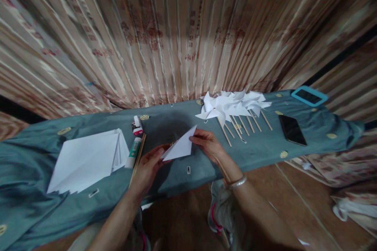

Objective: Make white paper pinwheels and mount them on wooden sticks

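Observation:
A sheet of white paper, folded into a triangle, is held up above the cloth-covered table between my two hands. My left hand is closed on its lower left corner, thumb on top. With thumb and fingers, my right hand pinches the right edge. Left of my left hand lie thin wooden sticks, a glue stick with a green label and a small red, white and black box. A stack of white paper rests farther left.
Several white paper pinwheels on wooden sticks lie at the back right. Beyond them are a black phone and a blue-framed device. A pleated curtain hangs behind the green tablecloth.

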A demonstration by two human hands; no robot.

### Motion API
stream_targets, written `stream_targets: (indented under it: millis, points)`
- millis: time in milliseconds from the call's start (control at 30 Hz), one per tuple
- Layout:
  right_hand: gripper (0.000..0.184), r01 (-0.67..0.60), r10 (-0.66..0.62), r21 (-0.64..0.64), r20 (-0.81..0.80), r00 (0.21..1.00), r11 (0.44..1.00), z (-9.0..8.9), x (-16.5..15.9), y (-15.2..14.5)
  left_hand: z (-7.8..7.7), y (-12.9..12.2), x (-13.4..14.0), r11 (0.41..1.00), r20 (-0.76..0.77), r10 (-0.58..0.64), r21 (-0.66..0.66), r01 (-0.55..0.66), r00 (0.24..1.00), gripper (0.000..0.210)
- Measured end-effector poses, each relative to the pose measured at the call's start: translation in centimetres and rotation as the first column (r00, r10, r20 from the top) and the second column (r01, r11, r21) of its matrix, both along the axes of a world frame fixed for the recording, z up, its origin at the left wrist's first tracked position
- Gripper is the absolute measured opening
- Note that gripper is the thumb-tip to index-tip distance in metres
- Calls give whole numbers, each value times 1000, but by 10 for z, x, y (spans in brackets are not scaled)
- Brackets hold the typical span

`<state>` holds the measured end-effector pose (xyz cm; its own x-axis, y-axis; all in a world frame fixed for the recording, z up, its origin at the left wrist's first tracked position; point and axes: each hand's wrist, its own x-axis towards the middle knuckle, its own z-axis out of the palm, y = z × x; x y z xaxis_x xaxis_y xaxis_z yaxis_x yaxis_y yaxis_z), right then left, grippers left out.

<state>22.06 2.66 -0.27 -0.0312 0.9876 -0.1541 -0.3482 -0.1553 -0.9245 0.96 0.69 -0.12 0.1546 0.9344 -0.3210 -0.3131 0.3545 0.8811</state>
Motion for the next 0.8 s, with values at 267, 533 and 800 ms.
stream_targets:
  millis: [267, 533, 800]
  points:
    - [30, 30, -31, -48, -10, 999, 998, -4, -5, 9, 4, 2, 1, 997, 109, -25, -67, 33, 994, 38]
    - [25, -13, 13, -35, -3, 1000, 999, -4, -12, 10, 5, 1, -4, 989, 76, -29, -144, 40, 997, 37]
    - [25, -74, 74, 12, 26, 997, 997, -4, -13, 8, -2, -1, -8, 994, -164, -96, -70, 85, 982, 43]
